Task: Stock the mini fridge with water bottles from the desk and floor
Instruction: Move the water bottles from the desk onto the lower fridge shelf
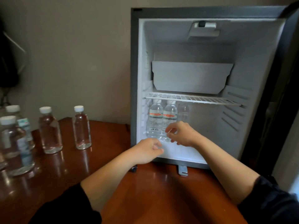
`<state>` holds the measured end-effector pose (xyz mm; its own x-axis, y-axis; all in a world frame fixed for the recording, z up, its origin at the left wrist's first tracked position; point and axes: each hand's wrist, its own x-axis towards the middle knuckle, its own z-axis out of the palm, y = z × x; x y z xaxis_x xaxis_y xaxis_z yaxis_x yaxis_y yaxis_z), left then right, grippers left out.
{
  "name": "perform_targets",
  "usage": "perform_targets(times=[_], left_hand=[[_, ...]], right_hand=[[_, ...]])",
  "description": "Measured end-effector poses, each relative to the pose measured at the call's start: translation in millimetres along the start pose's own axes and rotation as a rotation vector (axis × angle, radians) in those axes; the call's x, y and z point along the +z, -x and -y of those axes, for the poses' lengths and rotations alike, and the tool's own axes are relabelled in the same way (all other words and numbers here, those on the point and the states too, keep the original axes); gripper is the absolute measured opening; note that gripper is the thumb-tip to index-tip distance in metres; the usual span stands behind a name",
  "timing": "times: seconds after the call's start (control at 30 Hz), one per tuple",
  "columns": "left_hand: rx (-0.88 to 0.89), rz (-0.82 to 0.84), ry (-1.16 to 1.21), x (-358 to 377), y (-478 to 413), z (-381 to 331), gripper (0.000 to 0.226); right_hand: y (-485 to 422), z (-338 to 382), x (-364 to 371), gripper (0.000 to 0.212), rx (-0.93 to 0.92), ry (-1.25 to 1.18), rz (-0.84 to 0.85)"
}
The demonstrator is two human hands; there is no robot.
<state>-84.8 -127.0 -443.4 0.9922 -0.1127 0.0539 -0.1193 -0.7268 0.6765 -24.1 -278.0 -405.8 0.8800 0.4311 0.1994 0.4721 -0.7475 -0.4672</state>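
The mini fridge [252, 62] stands open on the wooden desk [153, 191]. Two labelled water bottles [156, 120] [169, 118] stand upright side by side at the left of its lower compartment, under the wire shelf [202, 99]. My right hand [182, 134] hovers just in front of the second bottle, fingers loosely curled, holding nothing. My left hand [149, 149] is at the fridge's lower left edge, fingers curled and empty. Several more clear bottles with white caps stand on the desk at left, the nearest to the fridge [81, 128] and another [50, 131].
The fridge door [278, 94] is swung open at the right. A metal freezer tray [191, 76] sits above the wire shelf. The right part of the lower compartment holds no bottles. A dark object hangs on the wall at far left [6, 65].
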Motion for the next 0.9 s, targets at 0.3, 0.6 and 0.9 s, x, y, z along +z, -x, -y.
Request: perform_targets(times=[0.3,0.6,0.9], left_hand=[[-0.104,0.002,-0.151,-51.8,78.7,49.4,0.040],[-0.280,-0.148,-0.180,-99.2,141.4,130.6,0.039],[-0.324,-0.357,0.066,-134.2,126.0,190.4,0.060]], right_hand=[[5.5,82.5,55.6,0.020,-0.210,-0.015,0.221],[-26.6,159.6,121.2,0.018,-0.372,-0.009,0.304],[-85.9,211.8,159.7,0.041,-0.345,-0.017,0.086]])
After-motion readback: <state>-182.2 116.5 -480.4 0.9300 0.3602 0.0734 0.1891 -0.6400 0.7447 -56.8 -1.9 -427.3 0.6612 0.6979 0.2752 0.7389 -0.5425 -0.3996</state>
